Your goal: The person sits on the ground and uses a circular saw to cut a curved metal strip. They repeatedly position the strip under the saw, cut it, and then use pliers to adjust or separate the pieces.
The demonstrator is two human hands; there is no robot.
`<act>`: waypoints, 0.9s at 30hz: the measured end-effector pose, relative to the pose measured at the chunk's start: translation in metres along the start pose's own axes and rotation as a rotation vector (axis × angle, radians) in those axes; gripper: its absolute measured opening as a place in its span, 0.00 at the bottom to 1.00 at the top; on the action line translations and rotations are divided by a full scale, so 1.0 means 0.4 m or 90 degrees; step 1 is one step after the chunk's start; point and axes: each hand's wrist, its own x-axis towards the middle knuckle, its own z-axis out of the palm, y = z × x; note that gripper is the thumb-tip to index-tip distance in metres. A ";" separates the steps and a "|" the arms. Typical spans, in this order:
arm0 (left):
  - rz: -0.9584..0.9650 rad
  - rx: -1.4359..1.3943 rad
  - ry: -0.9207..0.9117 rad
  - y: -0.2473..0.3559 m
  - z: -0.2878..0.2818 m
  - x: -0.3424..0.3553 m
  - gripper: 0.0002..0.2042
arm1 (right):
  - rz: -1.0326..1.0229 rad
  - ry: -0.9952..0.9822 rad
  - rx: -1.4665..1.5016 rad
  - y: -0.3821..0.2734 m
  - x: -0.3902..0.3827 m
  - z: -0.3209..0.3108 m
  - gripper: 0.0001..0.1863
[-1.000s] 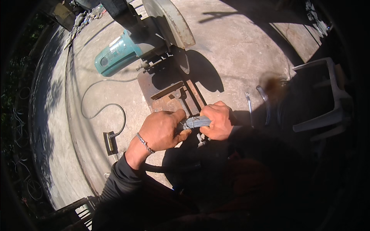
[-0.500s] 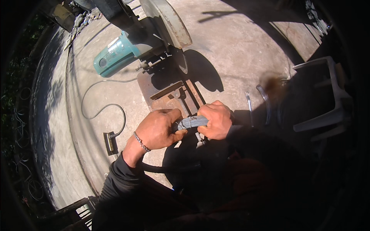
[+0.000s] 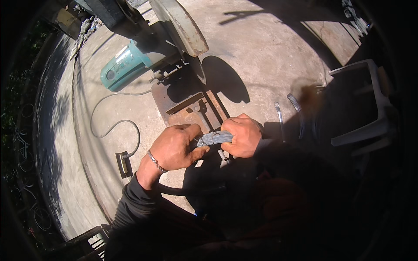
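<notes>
Between my two hands is a short, curved bundle of grey wire (image 3: 216,138), bound crosswise with thin twisted wire ties. My left hand (image 3: 172,147), with a beaded bracelet at the wrist, is closed round the bundle's left end, thumb below and fingers above. Wrapped round the other end is my right hand (image 3: 242,135), which hides that part of the wire. Just beyond the hands stands a cut-off saw with a teal motor (image 3: 125,68), a pale disc guard (image 3: 183,26) and a rusty base with a clamp (image 3: 199,108).
A grey cord (image 3: 114,124) curves from the saw to a socket block (image 3: 124,164) on the concrete floor (image 3: 270,52). To the right lie a wrench (image 3: 279,117) and a curved wire bundle (image 3: 296,108). An overturned plastic chair (image 3: 375,87) sits at far right, partly in shadow.
The view has shifted slightly, so the saw and hands appear a little further left. My left thumb and fingertips have spread slightly at the bundle's end; my right hand keeps its grip.
</notes>
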 end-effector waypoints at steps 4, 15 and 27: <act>-0.059 0.019 -0.010 0.009 0.009 -0.001 0.17 | 0.042 0.018 -0.002 -0.011 -0.005 0.002 0.14; 0.049 -0.040 0.028 -0.030 0.011 0.011 0.17 | -0.012 0.023 -0.021 0.019 0.006 0.010 0.13; 0.049 -0.066 0.134 -0.040 0.035 0.008 0.18 | 0.012 0.042 -0.042 -0.002 0.021 0.009 0.13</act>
